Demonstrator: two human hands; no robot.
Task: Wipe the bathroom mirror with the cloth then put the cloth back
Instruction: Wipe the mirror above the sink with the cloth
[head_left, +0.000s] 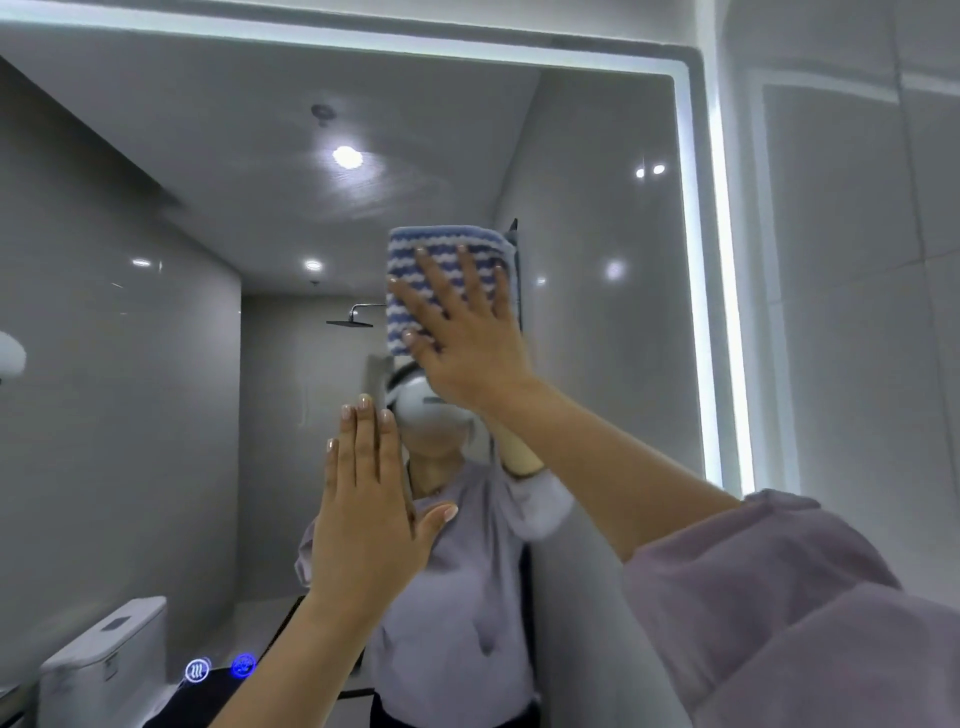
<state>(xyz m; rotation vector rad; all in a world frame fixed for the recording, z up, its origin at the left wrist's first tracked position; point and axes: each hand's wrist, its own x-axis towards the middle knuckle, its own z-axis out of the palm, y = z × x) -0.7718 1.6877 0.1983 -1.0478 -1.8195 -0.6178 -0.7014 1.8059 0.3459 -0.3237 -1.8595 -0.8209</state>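
A large bathroom mirror with a lit white border fills the view. A folded cloth with blue and white wavy stripes lies flat against the glass near the middle. My right hand presses on it with fingers spread and straight, the arm reaching up from the lower right in a lilac sleeve. My left hand rests flat on the glass below and to the left, fingers together and straight, holding nothing.
The mirror's lit right edge meets a pale tiled wall. Two glowing blue touch buttons sit low on the glass. The reflection shows a toilet, a shower head and a person in a lilac top.
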